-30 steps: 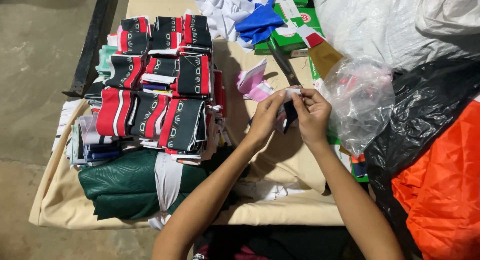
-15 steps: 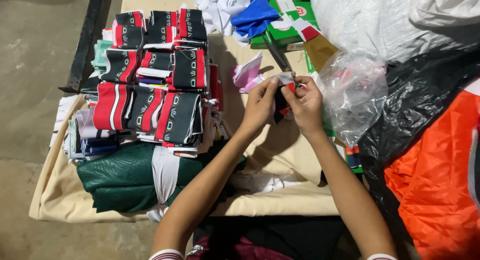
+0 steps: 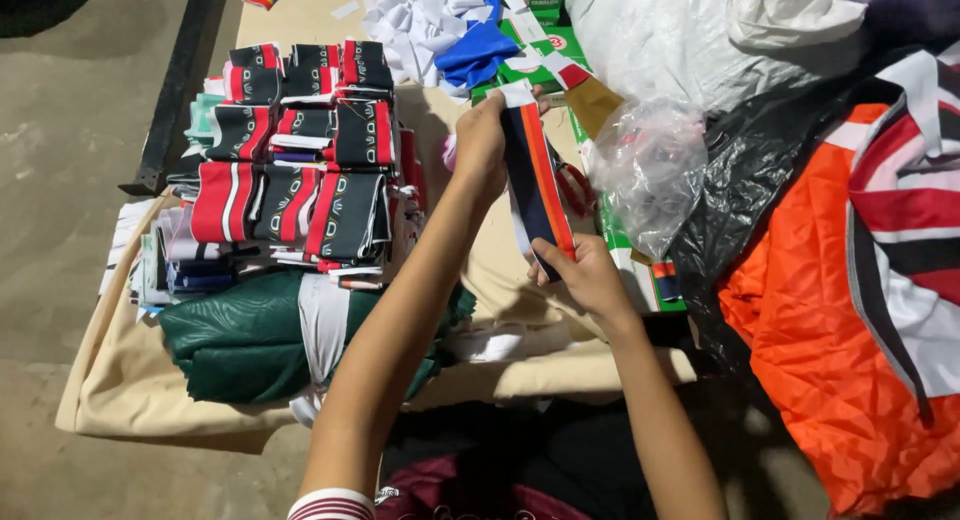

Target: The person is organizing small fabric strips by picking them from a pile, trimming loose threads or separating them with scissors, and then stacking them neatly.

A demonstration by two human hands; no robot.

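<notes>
Left hand [image 3: 480, 140] grips the strip [image 3: 535, 175] top, right hand [image 3: 585, 275] its bottom; green boxes [image 3: 530, 70] lie at the counter [image 3: 250, 420] far edge.

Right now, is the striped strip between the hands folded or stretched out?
Stretched out: the strip runs straight from the left hand to the right hand.

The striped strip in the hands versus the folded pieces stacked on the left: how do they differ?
The striped strip is pulled out long between left hand and right hand; the folded pieces lie in short bundles on the table. The strip is navy with an orange band; the pieces are black, red and white. Both are striped fabric.
</notes>
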